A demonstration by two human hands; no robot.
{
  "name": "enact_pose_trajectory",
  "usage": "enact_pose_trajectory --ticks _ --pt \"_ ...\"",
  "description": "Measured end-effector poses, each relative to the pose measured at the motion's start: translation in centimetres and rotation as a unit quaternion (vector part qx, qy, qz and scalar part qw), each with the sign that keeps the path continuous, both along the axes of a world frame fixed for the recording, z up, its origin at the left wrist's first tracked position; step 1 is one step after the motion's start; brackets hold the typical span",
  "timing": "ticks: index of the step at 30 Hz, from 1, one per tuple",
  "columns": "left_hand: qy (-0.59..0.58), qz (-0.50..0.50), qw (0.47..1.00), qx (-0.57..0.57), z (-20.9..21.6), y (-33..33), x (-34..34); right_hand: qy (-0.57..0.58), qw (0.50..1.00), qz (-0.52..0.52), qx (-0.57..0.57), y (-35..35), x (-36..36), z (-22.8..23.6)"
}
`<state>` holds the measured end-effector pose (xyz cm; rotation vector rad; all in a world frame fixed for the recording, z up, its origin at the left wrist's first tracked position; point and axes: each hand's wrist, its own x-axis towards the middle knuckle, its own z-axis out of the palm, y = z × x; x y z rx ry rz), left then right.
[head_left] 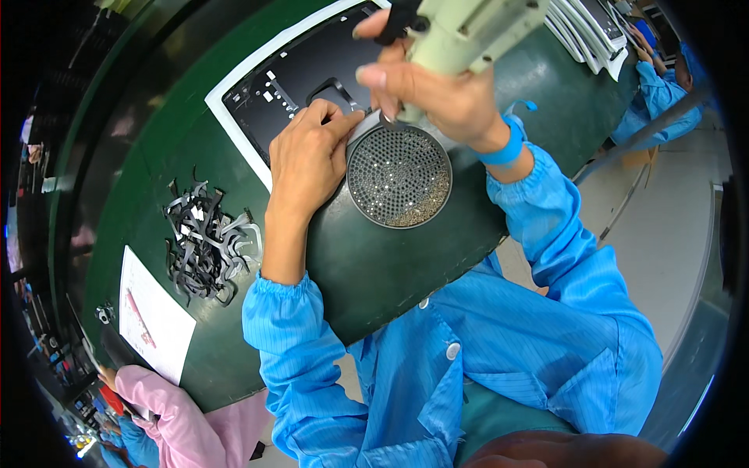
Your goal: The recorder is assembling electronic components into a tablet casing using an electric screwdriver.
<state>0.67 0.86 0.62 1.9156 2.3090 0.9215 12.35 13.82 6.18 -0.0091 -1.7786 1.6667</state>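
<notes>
In the head view, two bare hands work over one green table [355, 269]. The right hand [441, 93] has its fingers wrapped round one pale green tool [476, 35], whose lower end hangs by the far rim of the dish. One blue strap [507, 146] circles that wrist. The left hand [308, 152], fingers bent, rests on the near edge of one black panel [250, 90]; its thumb and forefinger lie close together, but I cannot tell whether they pinch anything. The panel sits in one white frame [226, 109], toward the table's far edge. One round, perforated dish [367, 160] stands between panel and near edge, with screws [425, 204], too many to count, heaped mostly at its near right rim. Toward the table's left end lie one heap of cables [204, 246], uncountable, and, nearer the edge, one white sheet [173, 324] bearing one reddish pen [142, 316]. Several white frames [585, 47] are stacked at the right end. One pink sleeve [168, 405] shows beside the sheet, one blue-clad co-worker [663, 97] beyond the stack
</notes>
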Motion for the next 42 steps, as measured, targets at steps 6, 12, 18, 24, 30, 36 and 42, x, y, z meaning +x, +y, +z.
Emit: enact_pose_trajectory --ticks 6,12,18,24,30,36,42 --pt "-0.009 0.010 1.000 -0.019 0.4 0.1 0.2 -0.034 0.994 -0.033 -0.097 0.8 -2.3 -1.4" --pt "-0.013 0.010 1.000 -0.021 0.3 0.0 0.1 0.009 0.995 -0.045 -0.087 0.7 -3.0 -2.0" --pt "-0.012 0.012 1.000 -0.023 0.4 0.0 0.2 0.008 0.995 -0.035 -0.098 0.7 -3.2 -2.8" --pt "-0.012 0.014 1.000 -0.021 0.3 -0.1 0.2 -0.013 0.997 -0.063 0.042 0.7 -3.5 -3.0" --pt "-0.004 0.016 1.000 -0.019 0.4 0.1 0.2 0.029 0.994 -0.087 0.063 0.7 -3.8 -3.4" --pt "-0.009 0.020 1.000 -0.015 0.2 -0.1 0.2 -0.019 0.991 -0.105 -0.083 -0.4 -3.4 -2.1" --pt "0.003 0.011 1.000 -0.004 -0.1 -0.1 0.1 -0.063 0.998 0.025 -0.016 -1.4 1.8 -0.7"
